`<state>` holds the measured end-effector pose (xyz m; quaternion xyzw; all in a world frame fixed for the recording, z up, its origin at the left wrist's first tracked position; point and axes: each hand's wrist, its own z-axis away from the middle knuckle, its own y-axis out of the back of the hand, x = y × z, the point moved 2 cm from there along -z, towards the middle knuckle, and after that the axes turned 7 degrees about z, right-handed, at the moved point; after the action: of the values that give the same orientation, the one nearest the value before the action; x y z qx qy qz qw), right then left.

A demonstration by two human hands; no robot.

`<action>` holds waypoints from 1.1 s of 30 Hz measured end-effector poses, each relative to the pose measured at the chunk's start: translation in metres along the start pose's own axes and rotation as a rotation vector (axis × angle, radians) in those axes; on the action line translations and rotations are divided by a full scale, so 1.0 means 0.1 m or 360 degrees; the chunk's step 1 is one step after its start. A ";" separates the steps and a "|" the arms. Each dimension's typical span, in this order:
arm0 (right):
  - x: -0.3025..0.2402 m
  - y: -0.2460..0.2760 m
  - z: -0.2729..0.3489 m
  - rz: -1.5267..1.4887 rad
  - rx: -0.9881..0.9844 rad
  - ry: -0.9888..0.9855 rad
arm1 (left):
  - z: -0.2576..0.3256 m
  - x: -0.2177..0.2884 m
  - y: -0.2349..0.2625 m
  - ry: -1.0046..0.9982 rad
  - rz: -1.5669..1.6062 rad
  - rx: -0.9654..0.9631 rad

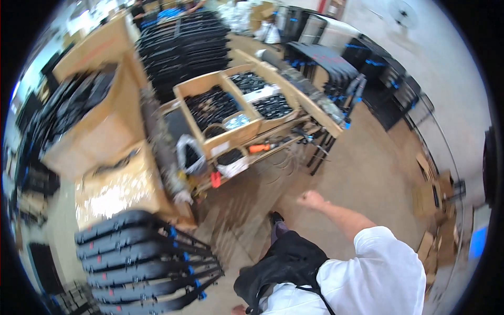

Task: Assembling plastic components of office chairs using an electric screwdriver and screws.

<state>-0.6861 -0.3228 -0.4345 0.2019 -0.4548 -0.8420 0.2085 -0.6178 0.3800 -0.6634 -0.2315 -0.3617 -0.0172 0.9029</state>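
Note:
My right hand (pixel 311 199) is held out over the brown floor, in front of the workbench. Its fingers look curled in, somewhat blurred, and I see nothing in them. Only a sliver of my left hand (pixel 239 310) shows at the lower edge, beside my black apron (pixel 286 260); its fingers are hidden. Closest on that side is a stack of dark curved panels (pixel 134 262) with blue-marked legs. The workbench ahead carries a divided wooden box (pixel 252 128) of small black parts. An orange-handled tool (pixel 259 148) lies along its front edge.
An open carton (pixel 100 131) of black pieces stands at left, above a taped carton (pixel 121 178). Stacked black frames (pixel 184 50) rise behind the bench. Dark folded tables (pixel 323 60) line the right wall, with flattened cardboard (pixel 446 231) below. A person (pixel 137 11) is far back.

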 end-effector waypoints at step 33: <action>3.05 -0.89 -0.37 -0.4002 0.0049 -0.0619 | -0.90 -0.19 -10.62 0.0803 -0.0912 -0.1560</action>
<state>-0.9350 -0.4670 -0.5744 0.3683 0.0167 -0.4688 -0.8027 -0.7850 -0.6091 -0.3018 -0.5017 -0.1350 -0.4773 0.7087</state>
